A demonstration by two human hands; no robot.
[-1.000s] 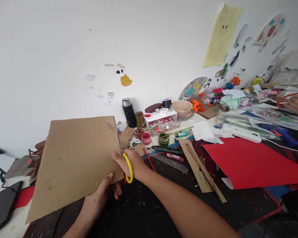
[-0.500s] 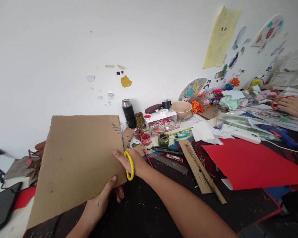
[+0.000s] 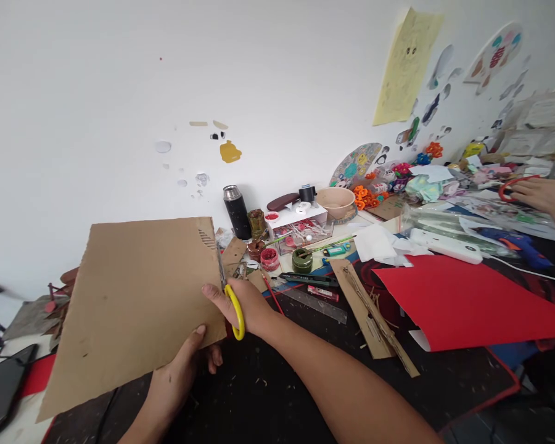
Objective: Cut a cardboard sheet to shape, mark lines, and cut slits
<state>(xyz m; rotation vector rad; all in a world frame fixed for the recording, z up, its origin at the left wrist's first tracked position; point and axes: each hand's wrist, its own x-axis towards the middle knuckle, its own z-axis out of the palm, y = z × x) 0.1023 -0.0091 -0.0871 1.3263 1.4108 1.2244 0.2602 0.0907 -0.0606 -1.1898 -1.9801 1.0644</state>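
Note:
A large sheet of brown cardboard (image 3: pixel 139 302) is held up at the left, its printed stripes near the top right corner. My left hand (image 3: pixel 180 364) grips its lower edge, thumb on the front face and the other fingers behind. My right hand (image 3: pixel 240 305) is closed around yellow-handled scissors (image 3: pixel 237 314). The scissor blades lie along the cardboard's right edge, pointing upward; part of them is hidden, so I cannot tell how far apart they stand.
Red paper (image 3: pixel 472 308) and cardboard strips (image 3: pixel 363 308) lie to the right. Open paint jars (image 3: pixel 302 261), a black thermos (image 3: pixel 237 213) and a clear ruler (image 3: pixel 314 305) sit beyond my hands. At far right, another person's hand (image 3: pixel 536 194) touches red-handled scissors.
The cardboard, both my hands and the scissors have shifted slightly left in the view. The scissor blades show a little more against the cardboard's right edge. The whole view has moved slightly.

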